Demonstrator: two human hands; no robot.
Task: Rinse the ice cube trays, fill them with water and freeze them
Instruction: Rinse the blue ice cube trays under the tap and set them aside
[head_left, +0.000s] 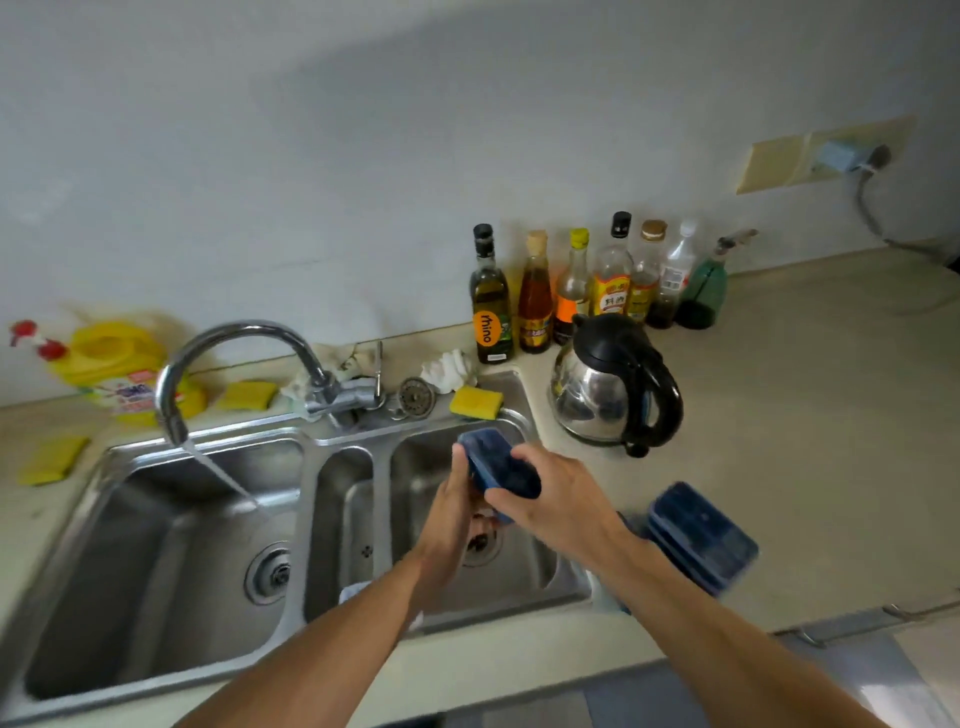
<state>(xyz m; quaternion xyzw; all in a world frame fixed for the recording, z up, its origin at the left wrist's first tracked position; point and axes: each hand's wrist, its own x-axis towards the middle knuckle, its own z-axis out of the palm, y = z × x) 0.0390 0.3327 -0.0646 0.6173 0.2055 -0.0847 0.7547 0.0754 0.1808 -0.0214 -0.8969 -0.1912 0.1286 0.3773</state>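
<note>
I held one blue ice cube tray (488, 452) in both hands above the right basin (524, 566) of the steel sink (343, 441). My left hand (452, 504) gripped the tray's left edge from below, and my right hand (561, 499) was wrapped over its right side. The tray was tilted, with its far end raised towards the wall. To the right of my right forearm, a stack of blue trays (701, 535) lay on the counter (805, 415), near the sink's edge and touching neither hand.

At the far left a yellow sponge (52, 460) lay flat on the counter, and behind it a yellow spray bottle (114, 364) stood against the wall. The tap (234, 353) curved to the left, and its stream of water (223, 478) fell into the left basin (156, 545), well apart from the tray I held. A second sponge (247, 395) sat behind the tap. A metal strainer (415, 397) and a third sponge (475, 400) rested on the back rim just beyond the tray. The small middle basin (337, 519) lay between the running water and my hands. To the right, a steel kettle (613, 384) with a black handle stood beside the sink. Behind it was a row of bottles (597, 280) along the wall. A wall socket (831, 156) with a plug in it was mounted higher up, at the far right.
</note>
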